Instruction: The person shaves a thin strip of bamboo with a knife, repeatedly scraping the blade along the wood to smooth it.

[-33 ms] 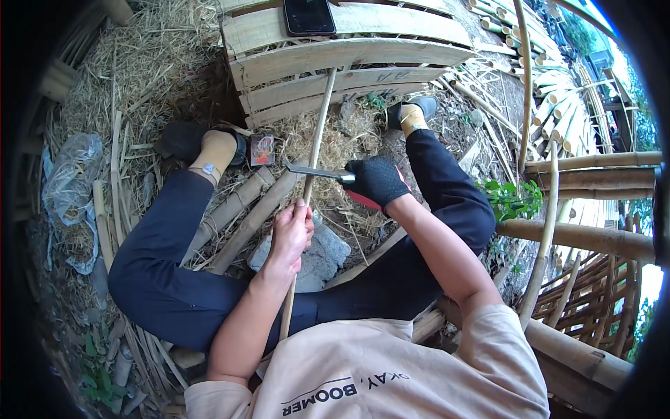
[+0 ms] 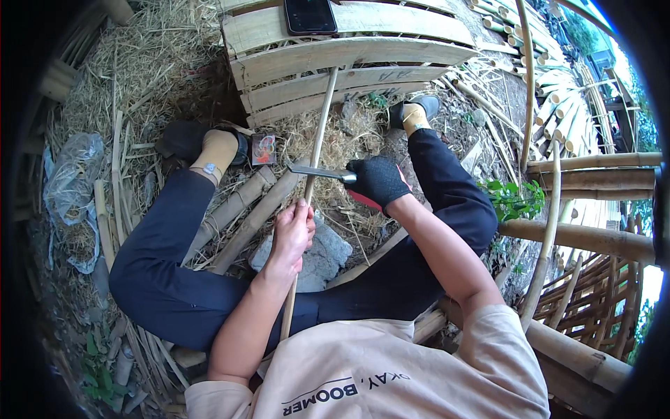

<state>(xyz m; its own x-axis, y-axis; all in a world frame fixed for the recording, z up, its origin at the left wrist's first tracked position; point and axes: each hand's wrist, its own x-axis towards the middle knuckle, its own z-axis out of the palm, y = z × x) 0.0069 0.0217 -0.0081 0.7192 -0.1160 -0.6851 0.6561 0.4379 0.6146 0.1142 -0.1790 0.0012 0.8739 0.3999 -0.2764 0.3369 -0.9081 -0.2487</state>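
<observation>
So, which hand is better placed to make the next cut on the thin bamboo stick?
The right hand, I think. It is gloved and grips the knife, whose blade lies against the bamboo stick. The bare left hand holds the stick lower down, steadying it.

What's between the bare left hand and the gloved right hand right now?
In the head view, only a short run of the thin bamboo stick and the knife blade across it separate the left hand from the right hand.

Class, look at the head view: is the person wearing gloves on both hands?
No: only the right hand, holding the knife, wears a dark glove, while the left hand gripping the bamboo strip is bare.
</observation>
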